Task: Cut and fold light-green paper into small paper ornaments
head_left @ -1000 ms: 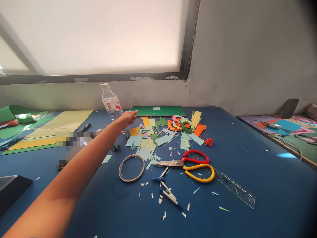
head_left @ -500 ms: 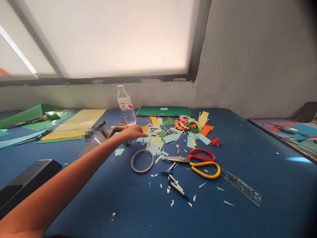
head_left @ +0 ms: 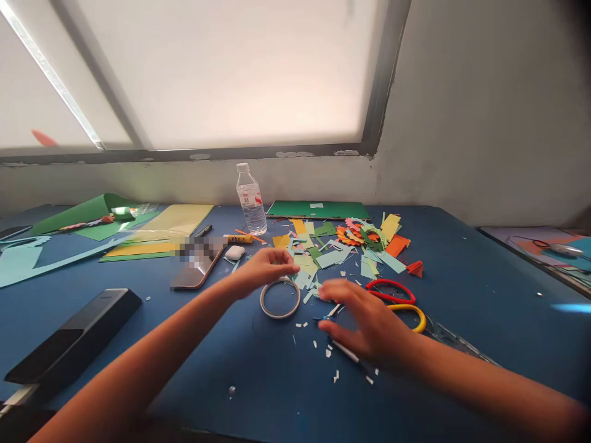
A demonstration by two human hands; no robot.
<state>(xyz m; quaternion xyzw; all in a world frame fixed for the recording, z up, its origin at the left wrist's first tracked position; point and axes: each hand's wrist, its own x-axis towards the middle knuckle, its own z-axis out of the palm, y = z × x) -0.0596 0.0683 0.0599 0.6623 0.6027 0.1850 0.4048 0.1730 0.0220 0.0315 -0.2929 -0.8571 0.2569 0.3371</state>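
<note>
My left hand (head_left: 262, 271) reaches over the blue table (head_left: 462, 344), fingers curled at the far rim of a clear tape ring (head_left: 280, 298) and the pale green paper scraps (head_left: 305, 264); whether it holds a scrap is unclear. My right hand (head_left: 367, 323) hovers, fingers spread and blurred, above a compass (head_left: 344, 352) and the blades of the red-and-yellow scissors (head_left: 401, 298). It holds nothing that I can see.
A water bottle (head_left: 251, 200), a green board (head_left: 318, 210) and orange paper flowers (head_left: 355, 235) lie at the back. A phone (head_left: 196, 271), white earbud case (head_left: 234, 252), glue stick (head_left: 239, 239), yellow and green sheets (head_left: 152, 231) and a black box (head_left: 74, 341) sit left. A clear ruler (head_left: 455, 338) lies right.
My left hand has pulled back from the far scraps toward the tape ring. My right hand has come into view over the compass and scissors. The view has shifted left.
</note>
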